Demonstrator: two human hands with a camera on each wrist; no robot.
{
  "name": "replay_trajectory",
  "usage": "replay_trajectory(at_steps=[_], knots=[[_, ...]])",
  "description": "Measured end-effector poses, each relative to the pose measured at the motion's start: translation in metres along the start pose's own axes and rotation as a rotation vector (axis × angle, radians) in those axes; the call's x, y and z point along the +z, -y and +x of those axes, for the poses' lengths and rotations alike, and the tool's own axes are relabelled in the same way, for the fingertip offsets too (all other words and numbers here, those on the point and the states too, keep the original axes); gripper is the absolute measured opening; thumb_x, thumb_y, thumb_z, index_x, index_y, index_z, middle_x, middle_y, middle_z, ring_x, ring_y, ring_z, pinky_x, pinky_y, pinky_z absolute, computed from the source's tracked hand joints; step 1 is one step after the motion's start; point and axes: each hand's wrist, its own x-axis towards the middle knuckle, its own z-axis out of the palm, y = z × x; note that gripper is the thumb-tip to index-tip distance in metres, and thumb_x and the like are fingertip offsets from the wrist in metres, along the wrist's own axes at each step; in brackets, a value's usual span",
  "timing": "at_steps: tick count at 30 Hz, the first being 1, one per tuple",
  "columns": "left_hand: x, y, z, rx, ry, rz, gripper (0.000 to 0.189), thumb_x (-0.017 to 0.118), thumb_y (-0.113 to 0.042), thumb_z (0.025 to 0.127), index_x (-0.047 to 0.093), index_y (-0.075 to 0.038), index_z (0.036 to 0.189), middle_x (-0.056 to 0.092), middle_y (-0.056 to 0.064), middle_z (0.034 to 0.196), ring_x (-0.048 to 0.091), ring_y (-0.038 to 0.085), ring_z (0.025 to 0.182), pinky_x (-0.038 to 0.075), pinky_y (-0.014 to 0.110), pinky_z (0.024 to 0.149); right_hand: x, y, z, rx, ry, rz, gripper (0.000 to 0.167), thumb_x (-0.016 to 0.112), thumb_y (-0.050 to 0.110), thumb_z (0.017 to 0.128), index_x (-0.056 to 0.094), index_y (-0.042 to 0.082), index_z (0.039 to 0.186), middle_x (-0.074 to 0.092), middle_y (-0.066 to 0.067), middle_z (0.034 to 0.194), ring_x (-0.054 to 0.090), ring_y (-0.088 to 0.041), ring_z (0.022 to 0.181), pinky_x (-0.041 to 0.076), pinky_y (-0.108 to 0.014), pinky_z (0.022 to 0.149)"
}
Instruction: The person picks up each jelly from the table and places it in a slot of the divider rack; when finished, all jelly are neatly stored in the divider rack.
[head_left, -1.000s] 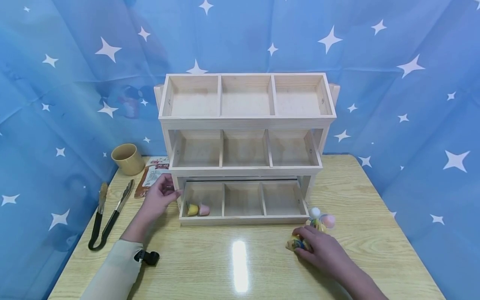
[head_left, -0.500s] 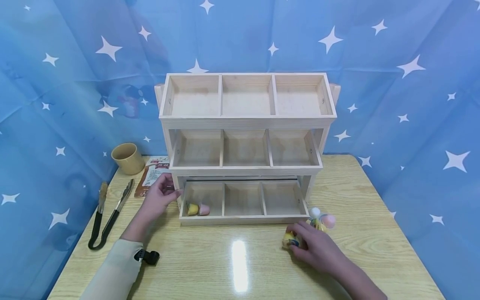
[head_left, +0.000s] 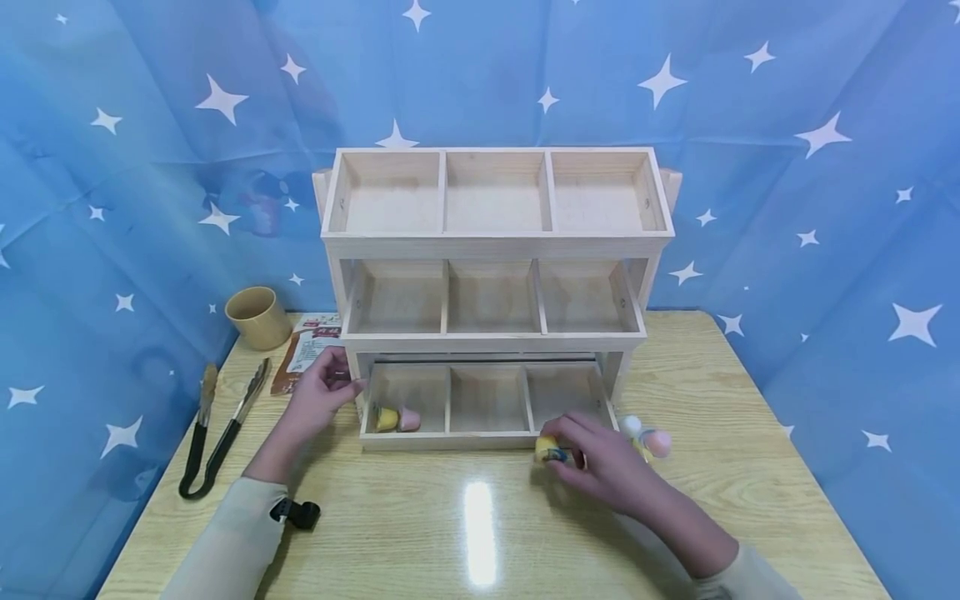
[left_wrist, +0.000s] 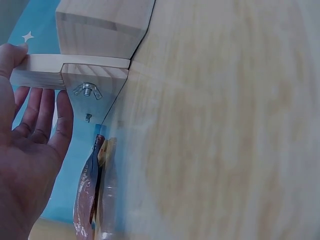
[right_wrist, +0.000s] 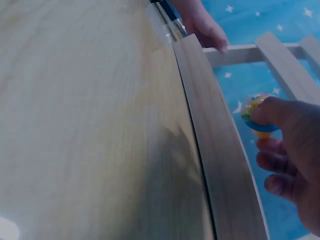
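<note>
Cup [head_left: 548, 448], small and yellow with a blue rim, is in the right hand [head_left: 607, 462], just beside the near wall of the bottom tray [head_left: 465, 442], on the near side of its right compartment. Right thumb and forefinger pinch it; the remaining fingers curl loosely. Left hand [head_left: 321, 392] grips the left end of the wooden rack [head_left: 495, 343], thumb opposed to fingers. Judged good practice: a light pinch, the base lifted clear of the wall, the rack braced. Patterned face shows to the right wrist camera, yellow body beyond; long axis short, exact tilt cannot be told.
</note>
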Motion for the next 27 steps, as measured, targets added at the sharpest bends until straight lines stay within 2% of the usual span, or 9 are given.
replay_trajectory(at_steps=[5,10,18,27], knots=[[0.000,0.000,0.000,0.000,-0.001,-0.002,0.046,0.078,-0.007,0.104,0.056,0.001,0.143,0.064,0.025,0.132,0.064,0.035,0.121,0.057,0.021,0.097,0.003,0.002,0.020,0.082,0.068,0.045,0.037,0.088,0.012,0.095,0.071,0.018,0.128,0.063,0.014,0.104,0.057,-0.002,0.074,0.054,-0.022,0.059],[0.000,0.000,0.002,-0.008,-0.001,-0.010,0.045,0.078,-0.006,0.103,0.056,0.000,0.142,0.063,0.024,0.132,0.064,0.035,0.122,0.057,0.022,0.099,0.008,0.002,0.043,0.045,0.078,0.063,0.032,0.086,0.013,0.097,0.069,0.018,0.124,0.063,0.013,0.105,0.056,-0.002,0.073,0.053,-0.023,0.058],[0.000,0.003,0.002,-0.001,0.000,-0.005,0.046,0.078,-0.006,0.103,0.056,0.000,0.143,0.064,0.024,0.131,0.065,0.037,0.121,0.057,0.022,0.097,0.018,0.004,0.074,0.038,0.113,0.081,0.028,0.084,0.018,0.100,0.069,0.018,0.124,0.064,0.011,0.108,0.058,-0.003,0.076,0.055,-0.024,0.061],[0.000,0.003,0.001,-0.003,-0.006,0.020,0.046,0.078,-0.008,0.103,0.056,-0.001,0.142,0.065,0.023,0.130,0.065,0.036,0.120,0.056,0.021,0.097,0.034,0.001,0.102,0.102,0.197,0.082,0.034,0.082,0.022,0.102,0.070,0.017,0.133,0.067,0.007,0.106,0.059,-0.002,0.075,0.055,-0.025,0.061]])
